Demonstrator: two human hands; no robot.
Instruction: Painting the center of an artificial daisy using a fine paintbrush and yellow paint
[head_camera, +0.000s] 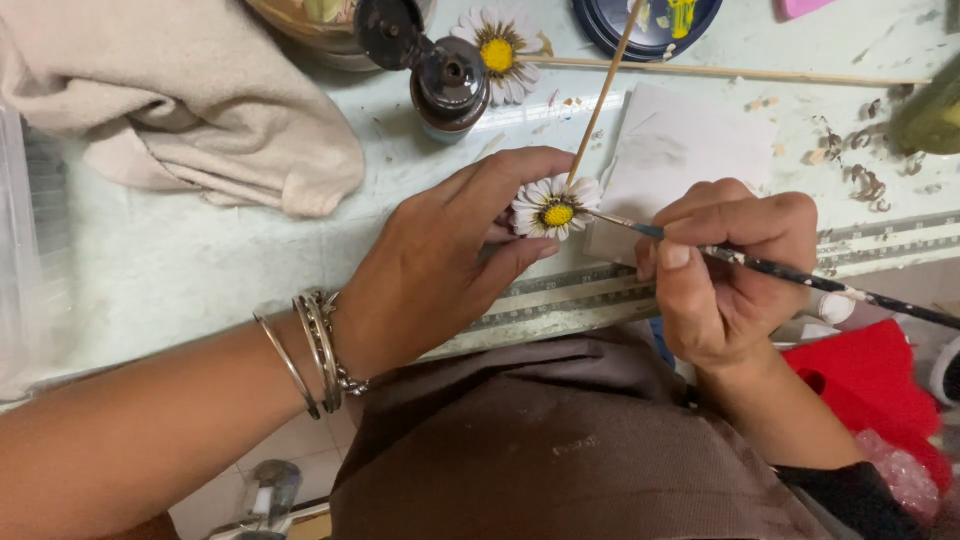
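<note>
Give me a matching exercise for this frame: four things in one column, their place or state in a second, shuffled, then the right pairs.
Things:
1. daisy on a stick
2. paintbrush
3. dark bottle
4. beige cloth

Places or states:
A. crumpled at the table's upper left
B. pinched in the left hand
C. standing open behind the hands
D. held in the right hand, tip at the petals

Pairs: 1-B, 2-D, 3-C, 4-A

Colours at the hands, head view.
Daisy (556, 208) in left hand (450, 265): white petals, yellow centre; brush (800, 277) in right hand (725, 270): black handle flecked white; bangles (315, 352) at left wrist: silver; cloth (190, 100) beyond left hand: beige; fabric (870, 385) beside right wrist: red.
</note>
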